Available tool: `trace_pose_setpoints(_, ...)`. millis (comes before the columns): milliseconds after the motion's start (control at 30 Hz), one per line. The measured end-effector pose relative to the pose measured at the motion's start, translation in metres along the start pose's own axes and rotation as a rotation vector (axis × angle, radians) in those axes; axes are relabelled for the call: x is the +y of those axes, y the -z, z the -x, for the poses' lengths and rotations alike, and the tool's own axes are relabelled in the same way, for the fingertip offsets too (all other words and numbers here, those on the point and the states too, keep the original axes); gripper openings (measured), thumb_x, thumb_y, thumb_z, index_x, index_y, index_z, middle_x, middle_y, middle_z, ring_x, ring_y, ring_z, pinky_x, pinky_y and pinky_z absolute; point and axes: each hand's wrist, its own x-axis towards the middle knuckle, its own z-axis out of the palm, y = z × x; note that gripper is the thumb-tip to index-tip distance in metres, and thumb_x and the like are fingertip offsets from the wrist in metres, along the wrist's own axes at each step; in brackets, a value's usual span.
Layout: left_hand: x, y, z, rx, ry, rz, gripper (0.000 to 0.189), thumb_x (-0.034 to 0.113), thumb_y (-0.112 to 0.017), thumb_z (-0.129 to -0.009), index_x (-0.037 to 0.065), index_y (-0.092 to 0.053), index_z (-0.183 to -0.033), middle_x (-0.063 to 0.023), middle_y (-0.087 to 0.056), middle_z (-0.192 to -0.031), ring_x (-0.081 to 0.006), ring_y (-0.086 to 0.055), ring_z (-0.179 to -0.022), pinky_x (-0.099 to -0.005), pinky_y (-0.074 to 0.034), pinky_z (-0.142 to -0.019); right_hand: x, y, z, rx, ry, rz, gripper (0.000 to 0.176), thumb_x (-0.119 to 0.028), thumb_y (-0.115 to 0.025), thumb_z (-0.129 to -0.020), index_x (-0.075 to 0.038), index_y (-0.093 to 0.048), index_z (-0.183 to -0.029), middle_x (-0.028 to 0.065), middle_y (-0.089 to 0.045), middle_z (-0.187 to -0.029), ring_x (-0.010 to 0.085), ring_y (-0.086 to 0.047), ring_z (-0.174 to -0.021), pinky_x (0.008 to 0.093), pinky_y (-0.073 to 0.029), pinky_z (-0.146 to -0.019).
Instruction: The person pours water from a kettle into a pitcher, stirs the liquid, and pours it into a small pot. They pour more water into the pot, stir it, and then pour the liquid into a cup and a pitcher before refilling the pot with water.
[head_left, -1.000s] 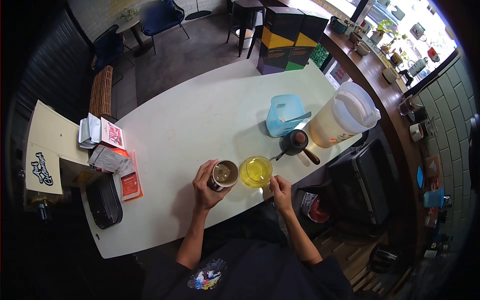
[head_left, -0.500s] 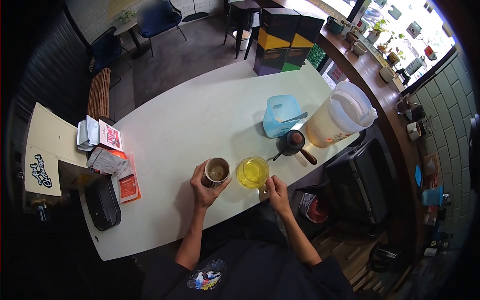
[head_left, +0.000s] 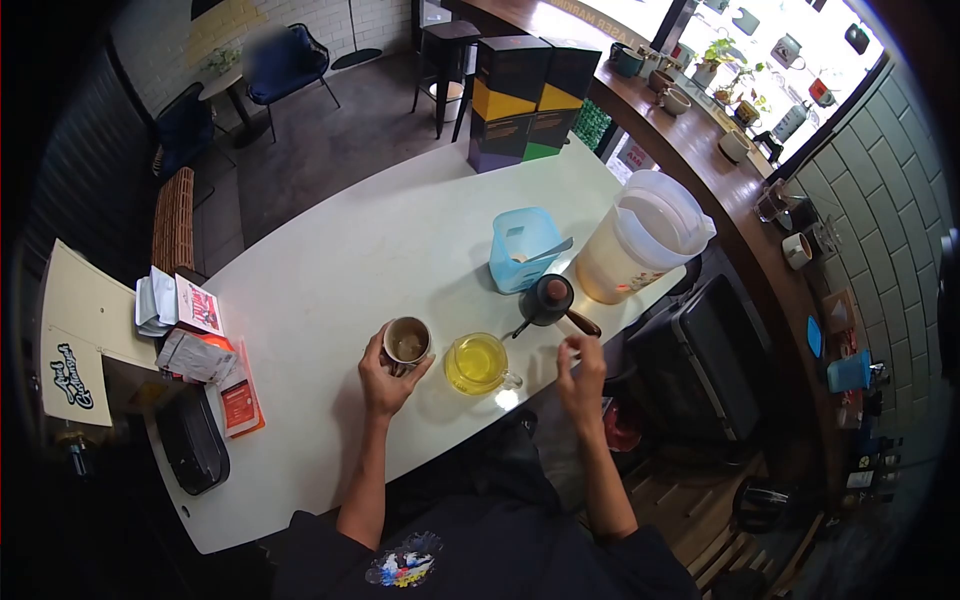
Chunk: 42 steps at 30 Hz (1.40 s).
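Observation:
My left hand [head_left: 388,378] is wrapped around a small cup [head_left: 407,341] with brownish liquid inside, held upright over the white table [head_left: 330,290]. Beside it stands a clear glass cup [head_left: 476,363] of yellow liquid, its handle pointing to the right. My right hand [head_left: 582,378] is raised at the table's near edge, fingers loosely bent and apart, with nothing visible in them. Just above that hand is the wooden handle of a small dark pot [head_left: 547,300]. A thin dark utensil leans from the pot's left side.
Behind the pot are a light-blue plastic container [head_left: 524,240] with a utensil in it and a large translucent pitcher [head_left: 640,240]. Dark boxes [head_left: 520,105] are stacked at the far end. Packets [head_left: 200,355] and a black case [head_left: 192,440] lie at the left.
My right hand has let go of the glass cup's handle and moved right and up, close to the pot's handle. My left hand still holds the small cup. The whole view has shifted.

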Motion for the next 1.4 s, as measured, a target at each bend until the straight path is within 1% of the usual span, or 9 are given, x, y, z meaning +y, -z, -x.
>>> trace_pose_setpoints(167,0.013,0.001,-0.002,-0.021,0.0,-0.23,0.074,0.02,-0.087,-0.064,0.005,-0.052,-0.128,-0.0164,-0.056,-0.111,-0.0268,-0.06,-0.097,-0.0377,-0.054,-0.084,0.021,0.016,-0.043,0.124,0.273,0.479,0.046,-0.004,-0.062,-0.083,-0.007,-0.052,-0.127,0.0179,-0.057,-0.1,0.0325,-0.06,-0.084,0.0397,-0.049,-0.073)
trace_pose_setpoints(267,0.005,0.001,-0.002,-0.056,0.01,-0.248,0.075,0.015,-0.084,-0.069,0.0,-0.045,-0.132,-0.0164,-0.054,-0.115,-0.0261,-0.061,-0.106,-0.0362,-0.051,-0.091,0.043,0.004,-0.05,-0.405,0.072,0.335,0.078,-0.007,-0.063,-0.082,-0.028,-0.026,-0.148,0.0154,-0.06,-0.094,0.0353,-0.062,-0.086,0.0437,-0.049,-0.072)
trace_pose_setpoints(367,0.006,0.001,-0.002,-0.072,0.035,-0.193,0.076,0.014,-0.083,-0.07,0.0,-0.043,-0.133,-0.0178,-0.053,-0.12,-0.0259,-0.06,-0.108,-0.0362,-0.051,-0.093,0.042,0.0,-0.048,-0.473,0.066,0.43,0.079,-0.008,-0.058,-0.084,-0.033,-0.02,-0.149,0.0144,-0.059,-0.084,0.0352,-0.062,-0.069,0.0457,-0.05,-0.062)
trace_pose_setpoints(600,0.029,0.003,0.007,-0.09,0.11,0.023,0.092,0.013,-0.085,-0.067,0.007,-0.033,-0.143,-0.0188,-0.046,-0.131,-0.031,-0.052,-0.117,-0.0425,-0.05,-0.093,0.032,-0.009,-0.012,-0.338,-0.085,0.383,0.084,-0.01,-0.058,-0.084,-0.015,-0.007,-0.151,0.0205,-0.063,-0.078,0.0397,-0.062,-0.066,0.0497,-0.049,-0.06)
trace_pose_setpoints(767,0.084,0.022,0.012,-0.107,0.003,-0.344,0.094,0.009,-0.083,-0.068,0.009,-0.029,-0.145,-0.0178,-0.039,-0.136,-0.0288,-0.039,-0.129,-0.0429,-0.042,-0.101,0.013,0.005,-0.01,-0.303,-0.209,0.063,0.084,-0.021,-0.06,-0.089,-0.012,-0.003,-0.151,0.0221,-0.064,-0.075,0.0413,-0.062,-0.066,0.0473,-0.048,-0.062)
trace_pose_setpoints(867,0.101,0.014,0.009,-0.045,-0.037,-0.167,0.064,0.007,-0.075,-0.076,0.004,-0.044,-0.132,-0.013,-0.052,-0.119,-0.0203,-0.051,-0.112,-0.0323,-0.045,-0.09,0.007,0.016,-0.019,-0.374,-0.34,-0.022,0.077,-0.026,-0.058,-0.092,-0.004,-0.01,-0.148,0.0219,-0.061,-0.068,0.0417,-0.062,-0.066,0.0499,-0.047,-0.063)
trace_pose_setpoints(933,0.112,-0.002,0.01,-0.036,-0.026,0.081,0.036,0.004,-0.068,-0.082,0.0,-0.056,-0.116,-0.0065,-0.06,-0.098,-0.0117,-0.056,-0.09,-0.0248,-0.044,-0.081,0.013,0.018,-0.025,-0.293,-0.316,0.074,0.064,-0.027,-0.062,-0.09,-0.007,-0.031,-0.142,0.0167,-0.06,-0.063,0.035,-0.06,-0.057,0.044,-0.045,-0.057)
trace_pose_setpoints(1200,0.122,-0.113,0.03,-0.707,0.143,0.089,0.054,0.016,-0.063,-0.09,-0.002,-0.039,-0.134,-0.0118,-0.053,-0.108,-0.0193,-0.058,-0.094,-0.0296,-0.05,-0.079,0.04,0.012,-0.051,-0.213,-0.11,0.169,0.043,-0.024,-0.068,-0.082,-0.006,-0.054,-0.119,0.0175,-0.065,-0.09,0.0363,-0.064,-0.081,0.0444,-0.05,-0.069)
trace_pose_setpoints(1400,0.081,-0.175,0.051,-0.511,0.026,-0.291,0.06,0.024,-0.06,-0.091,-0.005,-0.033,-0.136,-0.0213,-0.045,-0.117,-0.0309,-0.054,-0.102,-0.0393,-0.047,-0.085,0.038,0.045,-0.067,-0.111,-0.088,-0.064,0.034,-0.02,-0.072,-0.078,-0.004,-0.062,-0.106,0.0134,-0.059,-0.07,0.0279,-0.057,-0.059,0.0383,-0.044,-0.056)
